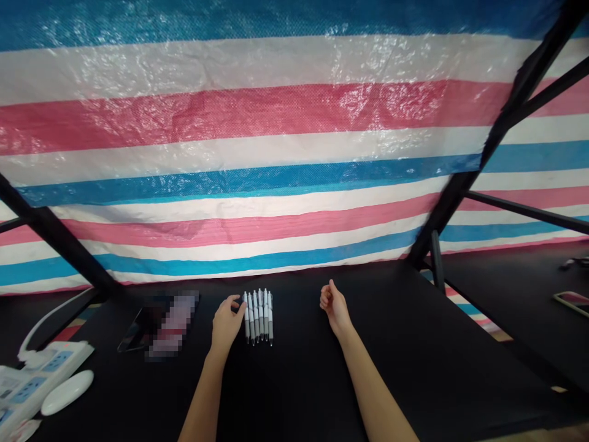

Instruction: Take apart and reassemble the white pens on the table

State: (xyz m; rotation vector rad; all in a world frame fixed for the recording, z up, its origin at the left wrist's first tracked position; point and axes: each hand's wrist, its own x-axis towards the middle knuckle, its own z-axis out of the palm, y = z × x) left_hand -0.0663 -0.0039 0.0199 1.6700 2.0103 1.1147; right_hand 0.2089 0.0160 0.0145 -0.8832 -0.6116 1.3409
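Observation:
Several white and grey pens [258,316] lie side by side in a row on the black table [285,393], their tips toward me. My left hand [227,319] is at the left edge of the row, fingers bent and apart, with the thumb and fingertips beside the leftmost pen; nothing shows in its grasp. To the right of the pens, my right hand [335,307] hovers or rests over the table with its fingers curled in and the thumb up. No object is visible in it.
At the left are a power strip [46,374] with a cable, a white oval object [67,393] and a phone [142,325] beside a pixelated patch. Black metal frame bars [453,190] flank a striped tarp [257,110]. Another phone [573,301] lies far right.

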